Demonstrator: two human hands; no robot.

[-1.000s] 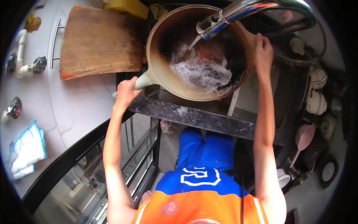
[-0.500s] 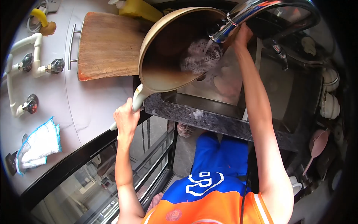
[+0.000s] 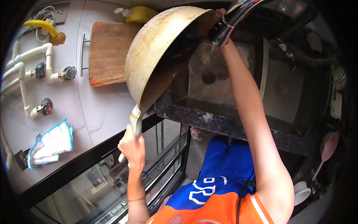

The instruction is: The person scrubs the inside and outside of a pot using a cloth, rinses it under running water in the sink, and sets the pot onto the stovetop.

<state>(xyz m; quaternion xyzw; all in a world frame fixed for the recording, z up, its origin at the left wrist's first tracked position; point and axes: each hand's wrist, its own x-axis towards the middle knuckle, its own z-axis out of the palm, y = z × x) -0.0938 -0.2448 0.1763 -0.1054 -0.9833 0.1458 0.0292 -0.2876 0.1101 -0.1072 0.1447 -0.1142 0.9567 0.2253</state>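
A large wok [image 3: 153, 52], cream outside and dark inside, is tipped steeply on its side above the left basin of the sink [image 3: 209, 93]. My left hand [image 3: 132, 146] is wrapped around its pale handle [image 3: 136, 125]. At the wok's far rim, my right hand [image 3: 220, 12] shows only some fingers; they appear to grip the edge. The chrome faucet [image 3: 227, 28] hides the rest of that hand. Its spout points down beside the wok's opening. A round dark drain [image 3: 208, 77] is visible in the basin.
A wooden cutting board [image 3: 110, 56] lies left of the wok, with a yellow bottle [image 3: 141, 14] behind it. White pipes with valves [image 3: 69, 72] and a blue-edged white cloth [image 3: 52, 143] are farther left. A pink ladle-like utensil [image 3: 329, 145] sits at right.
Both hands have tipped the wok much further, so its outside now faces me. The foamy brown water seen inside is no longer visible, and the basin drain has come into view.
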